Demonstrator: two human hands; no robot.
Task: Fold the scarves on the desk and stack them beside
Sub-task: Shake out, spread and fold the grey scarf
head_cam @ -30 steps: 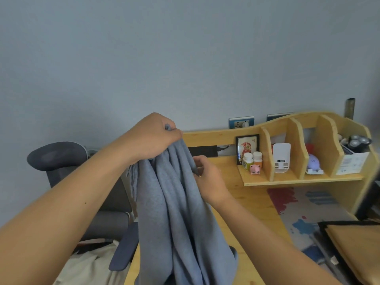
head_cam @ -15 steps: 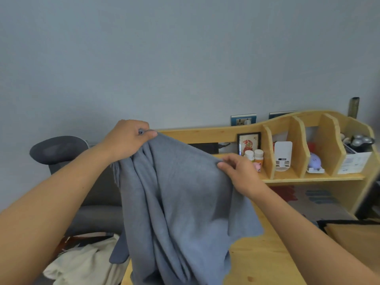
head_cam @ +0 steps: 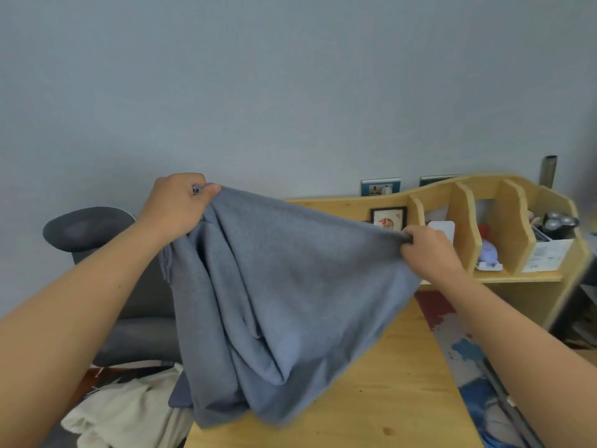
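The left hand (head_cam: 176,206) pinched one upper corner of the soft blue-grey woven scarf (head_cam: 284,295), and the right hand (head_cam: 431,250) pinched the upper edge further along, so each grip was closed tight on cloth and the top hem ran taut between them, sloping down toward the right. The scarf hung in the air over the near left part of the pale wooden worktop (head_cam: 403,392), its lower folds bunched and apparently brushing the worktop's edge. The main risk, as I judged it, was that the cloth was not spread flat: deep folds gathered under the left grip, so any fold made from there would likely come out crooked or lumpy. The bunched tail also hung partly past the worktop's left edge, above the cream cloth (head_cam: 129,412) lying below by the dark grey office chair (head_cam: 106,240); lowering it carelessly could let it slide off the side. The right hand was close in front of the wooden shelf unit (head_cam: 504,208) with its small items, and a wide sweep might knock something over.
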